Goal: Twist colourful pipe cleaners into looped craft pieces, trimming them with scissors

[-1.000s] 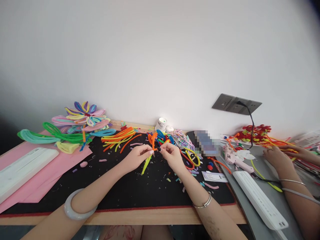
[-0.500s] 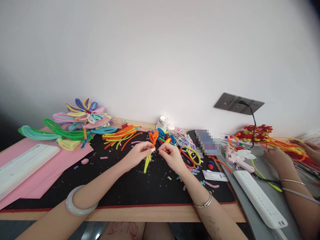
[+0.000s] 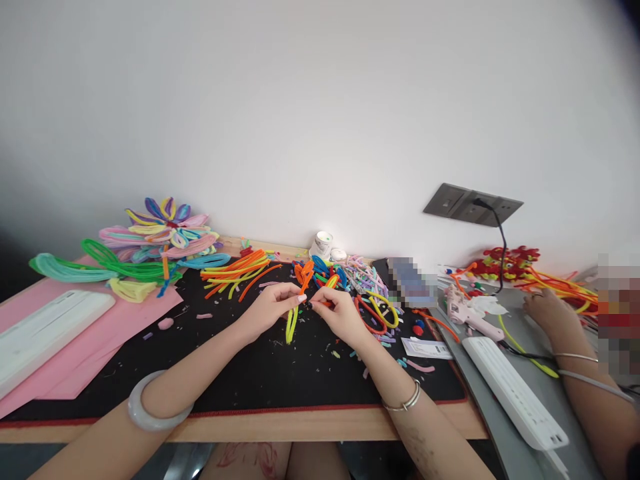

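Note:
My left hand (image 3: 277, 310) pinches a bundle of bent pipe cleaners just above the middle of the black mat (image 3: 220, 380). Orange pipe cleaner loops (image 3: 305, 272) stick up over the fingers, and a yellow-green pipe cleaner loop (image 3: 291, 325) hangs below. Close beside it, my right hand (image 3: 340, 317) is closed in a pinch, fingertips near the left thumb. What lies between those fingertips is too small to make out. Just behind the right hand are blue pipe cleaner loops (image 3: 323, 265) and short cut pieces.
Orange and yellow pipe cleaners (image 3: 240, 267) lie at back left, near a multicoloured pipe cleaner flower (image 3: 170, 223). Pink sheets (image 3: 135, 333) carry a white power strip (image 3: 55, 333). A phone (image 3: 413, 283), glue gun (image 3: 470, 317) and another person's hand (image 3: 553, 317) are at right.
The whole view has shifted slightly. My hands keep nearly the same pose, with the right fingertips a little apart from the left thumb.

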Motion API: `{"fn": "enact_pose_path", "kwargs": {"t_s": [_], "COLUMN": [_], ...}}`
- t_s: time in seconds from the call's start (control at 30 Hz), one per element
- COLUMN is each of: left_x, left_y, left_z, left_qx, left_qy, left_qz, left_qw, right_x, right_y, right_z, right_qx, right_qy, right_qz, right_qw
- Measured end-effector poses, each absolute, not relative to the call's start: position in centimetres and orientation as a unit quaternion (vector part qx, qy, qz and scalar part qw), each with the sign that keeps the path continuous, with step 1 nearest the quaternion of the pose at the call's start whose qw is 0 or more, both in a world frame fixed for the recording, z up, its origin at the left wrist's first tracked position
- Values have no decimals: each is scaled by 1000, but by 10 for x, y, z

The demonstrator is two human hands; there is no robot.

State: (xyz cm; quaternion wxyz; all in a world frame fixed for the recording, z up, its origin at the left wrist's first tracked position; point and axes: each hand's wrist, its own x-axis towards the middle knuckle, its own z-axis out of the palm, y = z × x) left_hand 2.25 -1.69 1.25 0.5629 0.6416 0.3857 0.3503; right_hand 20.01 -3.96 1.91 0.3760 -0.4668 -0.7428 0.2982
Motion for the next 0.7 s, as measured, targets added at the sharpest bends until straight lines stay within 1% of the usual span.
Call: {"fn": "enact_pose_path", "kwargs": {"t_s": [0.23, 0.3, 0.4, 0.47, 0.53, 0.7], "left_x": [22, 22, 22, 23, 23, 25], "left_y": [-17, -16, -15, -16, -16, -17], "left_z": [10, 8, 8, 8, 9, 8], "left_qx": [616, 607, 597, 598, 613, 637], "left_qy": [390, 383, 377, 382, 384, 365], "left_qz": [347, 353, 372, 384, 387, 386], "left_qw": [590, 600, 603, 591, 572, 558], "right_x": [199, 197, 193, 190, 186, 182], "right_y": [-40, -39, -38, -39, -41, -45], "right_z": [19, 18, 13, 9, 5, 6], "right_qx": [-466, -470, -471, -465, -459, -446], "right_qy": [-729, -705, -645, -613, -601, -618], "right_qz": [315, 346, 439, 500, 533, 546], "right_qw": [390, 402, 411, 398, 379, 346]}}
